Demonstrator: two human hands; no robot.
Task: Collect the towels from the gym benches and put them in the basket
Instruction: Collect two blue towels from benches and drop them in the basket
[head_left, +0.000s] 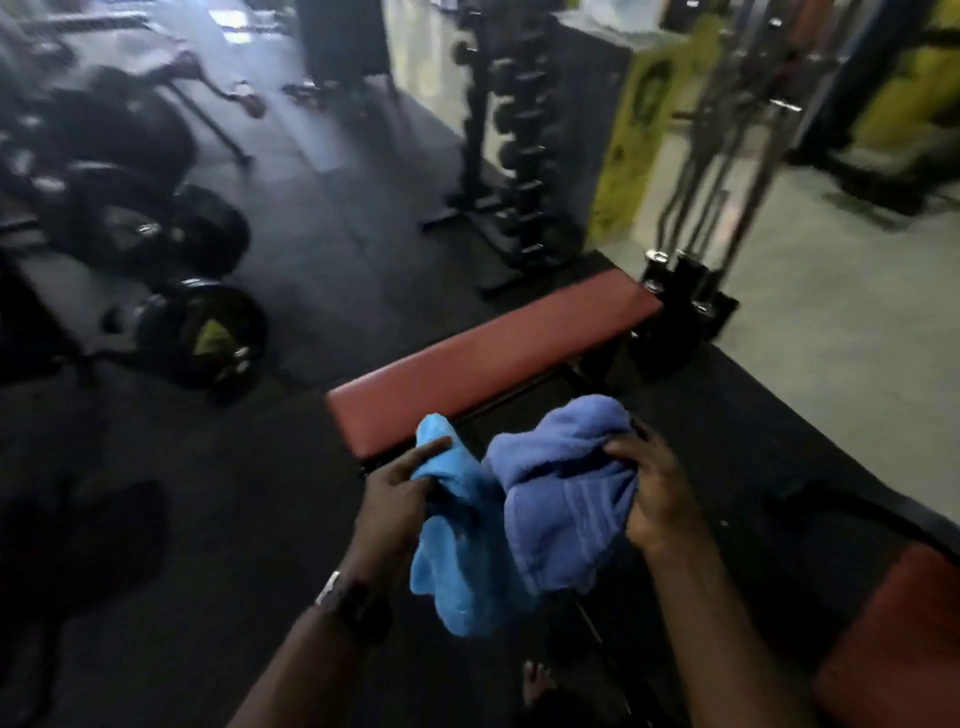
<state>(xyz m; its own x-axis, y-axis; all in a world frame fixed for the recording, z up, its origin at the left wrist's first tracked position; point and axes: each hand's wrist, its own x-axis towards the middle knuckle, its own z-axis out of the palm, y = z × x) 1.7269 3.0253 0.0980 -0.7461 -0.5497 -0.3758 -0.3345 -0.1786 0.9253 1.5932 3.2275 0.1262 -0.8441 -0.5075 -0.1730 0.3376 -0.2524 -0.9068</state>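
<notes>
Step in hand, as judged: collection done at this station. The person is standing at the red bench (493, 358), whose pad is showing no towel. The left hand (397, 493) is gripping the light blue towel (457, 561), with the index finger lying straight along it. The right hand (657, 499) is clutching the violet-blue towel (561, 499). Both towels are hanging side by side, clear of the bench. No basket is showing. The next move is probably calling for locating it and carrying both towels across without trailing them.
</notes>
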